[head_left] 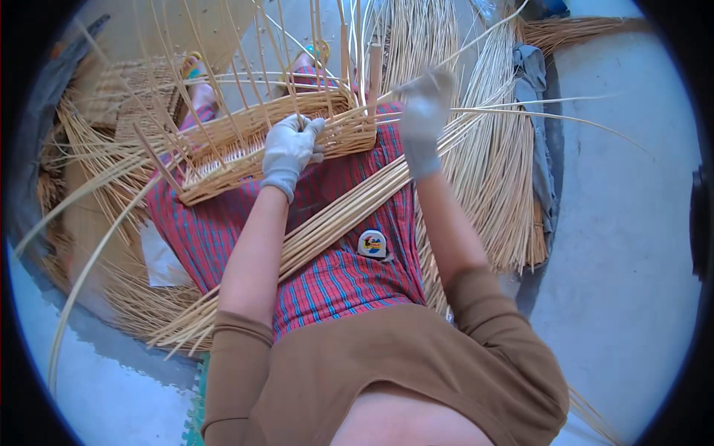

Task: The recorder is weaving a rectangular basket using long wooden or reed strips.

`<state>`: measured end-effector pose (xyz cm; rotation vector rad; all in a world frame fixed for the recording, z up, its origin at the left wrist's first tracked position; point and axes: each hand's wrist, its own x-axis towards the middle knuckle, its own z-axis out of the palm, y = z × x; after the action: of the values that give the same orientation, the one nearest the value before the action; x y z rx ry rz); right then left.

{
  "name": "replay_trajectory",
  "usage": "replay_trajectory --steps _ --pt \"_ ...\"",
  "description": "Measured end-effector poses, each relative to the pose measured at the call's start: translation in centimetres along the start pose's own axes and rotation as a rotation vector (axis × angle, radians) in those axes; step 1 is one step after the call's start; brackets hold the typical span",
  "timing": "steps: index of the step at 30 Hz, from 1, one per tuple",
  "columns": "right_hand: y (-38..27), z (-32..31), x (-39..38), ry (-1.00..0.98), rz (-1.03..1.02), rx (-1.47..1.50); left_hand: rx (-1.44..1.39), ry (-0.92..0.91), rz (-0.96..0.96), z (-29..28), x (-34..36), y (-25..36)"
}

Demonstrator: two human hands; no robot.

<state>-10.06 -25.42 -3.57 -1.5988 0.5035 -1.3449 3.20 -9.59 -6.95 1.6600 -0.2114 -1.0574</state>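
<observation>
A long, narrow wicker basket point(256, 182), half woven, rests tilted across my lap, with upright stakes and loose rod ends standing out of it. My left hand point(290, 149), in a pale glove, is closed on its near wall, thumb and fingers pinching at the woven rim. Off the basket's right end is my gloved right hand point(422, 123), raised and smeared by motion, beside a long thin rod that runs up to the right; whether it grips that rod does not show. A bundle of wicker rods point(342, 215) lies slantwise over my lap, passing under both forearms.
A small white tape measure point(372, 244) lies on the red checked cloth point(327, 290) over my legs. Thick sheaves of pale rods point(498, 178) lie at the right on grey cloth. More loose rods point(141, 297) and a woven mat point(141, 97) are at the left.
</observation>
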Motion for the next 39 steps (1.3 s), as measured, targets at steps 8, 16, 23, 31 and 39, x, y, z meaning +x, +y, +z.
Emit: replay_trajectory --steps 8,16,23,31,39 --pt "-6.0 -1.6 -7.0 -0.921 0.526 -0.786 -0.2 -0.021 0.202 -1.8 -1.4 -1.5" --pt "2.3 2.5 -6.3 -0.859 -0.5 -1.382 1.329 0.58 0.463 -16.5 -9.4 -2.3" --pt "-3.4 0.9 -3.1 -1.042 -0.394 -1.382 1.187 0.322 0.618 -19.6 -11.0 -2.8" --pt "-8.7 8.9 -6.5 -0.859 -0.407 -1.036 1.66 0.322 0.855 -14.6 -10.0 1.3" --pt "-5.1 15.9 -9.6 -1.04 -0.29 -1.173 1.316 0.073 0.731 -16.4 -4.3 -1.0"
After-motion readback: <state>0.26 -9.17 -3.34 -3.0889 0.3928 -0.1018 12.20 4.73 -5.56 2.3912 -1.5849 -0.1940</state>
